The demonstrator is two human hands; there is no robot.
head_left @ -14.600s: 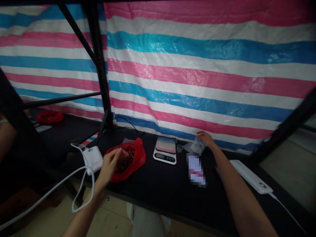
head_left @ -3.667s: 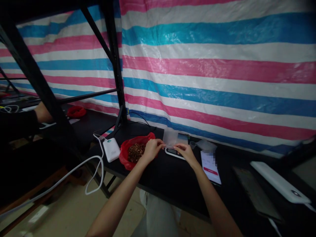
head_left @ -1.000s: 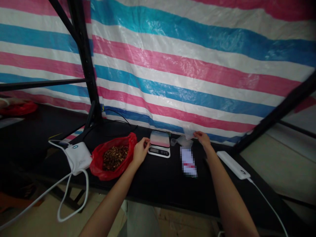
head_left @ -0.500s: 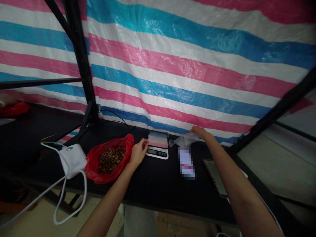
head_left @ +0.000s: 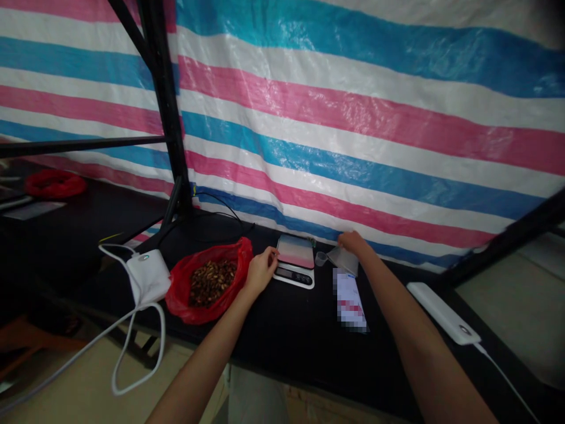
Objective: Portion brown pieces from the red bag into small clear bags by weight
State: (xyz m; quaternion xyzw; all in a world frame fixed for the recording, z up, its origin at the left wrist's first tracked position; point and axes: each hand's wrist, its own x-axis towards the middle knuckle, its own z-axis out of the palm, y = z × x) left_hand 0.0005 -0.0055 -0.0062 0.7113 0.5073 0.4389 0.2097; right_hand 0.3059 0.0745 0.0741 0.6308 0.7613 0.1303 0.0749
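A small digital scale (head_left: pixel 295 275) with a shiny plate that mirrors the striped sheet lies on the black table. My left hand (head_left: pixel 263 268) is at its left edge, the fingers bent together and the fingertips touching its side. My right hand (head_left: pixel 352 241) is closed at the top of a clear plastic bag (head_left: pixel 344 260); the fingertips are partly hidden. Between the scale and the bag stands a small clear cup (head_left: pixel 321 258). Below the bag lies a white packet (head_left: pixel 351 300), its print blurred out. A red plastic bag (head_left: pixel 176 288), open at the top, holds many brown pieces (head_left: pixel 214 281).
At the left a white box-shaped device (head_left: pixel 150 277) has a thick white cable (head_left: pixel 115 353). A white power bank (head_left: pixel 441 312) with a cable lies beyond my right forearm. Black frame posts (head_left: pixel 165 94) and a striped plastic sheet (head_left: pixel 309 147) stand behind the table (head_left: pixel 304 359).
The view has shifted, so the table things sit further right. My right hand has drawn the clear bag closer together. My left hand stays at the scale's edge.
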